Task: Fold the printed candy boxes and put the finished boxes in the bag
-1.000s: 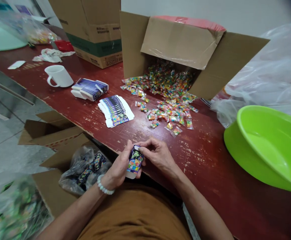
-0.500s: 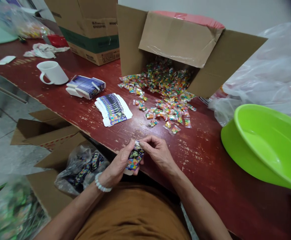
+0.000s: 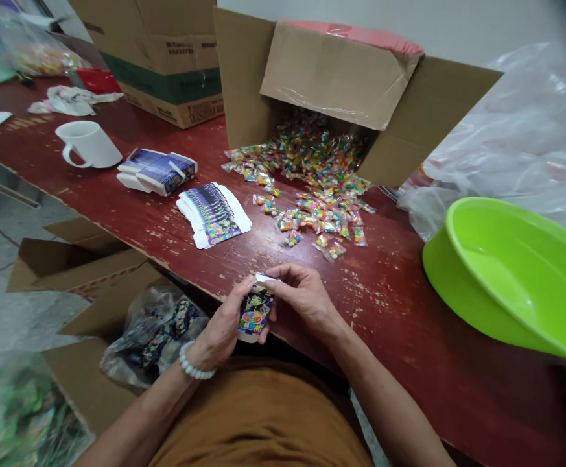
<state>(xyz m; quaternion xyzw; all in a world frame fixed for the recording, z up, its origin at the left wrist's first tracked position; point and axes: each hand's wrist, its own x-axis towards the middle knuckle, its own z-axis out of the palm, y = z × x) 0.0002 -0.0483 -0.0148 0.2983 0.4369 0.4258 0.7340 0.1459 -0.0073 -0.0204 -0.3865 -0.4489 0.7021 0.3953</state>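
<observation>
A small printed candy box [image 3: 255,310], dark with bright cartoon artwork, is held over the table's front edge. My left hand [image 3: 224,325] is closed around its left side, with fingertips showing at its right edge. My right hand [image 3: 303,295] pinches the white flap at the box's upper end between thumb and fingers. Beyond the hands lies a fanned stack of flat printed cartons [image 3: 217,215]. Small clear packets of colored candies [image 3: 319,217] spill out of an open cardboard box [image 3: 336,76] laid on its side.
A lime-green basin [image 3: 496,285] stands at the right. At the left are a white mug [image 3: 95,146] and another stack of cartons [image 3: 156,170]. Below the table edge, an open carton [image 3: 85,373] holds a plastic bag of dark packets [image 3: 166,331]. A tall cardboard box [image 3: 166,65] stands behind.
The white flap at the top of the candy box shows more now, and the printed front faces me more fully. My right fingers stay at that end. The view has shifted slightly.
</observation>
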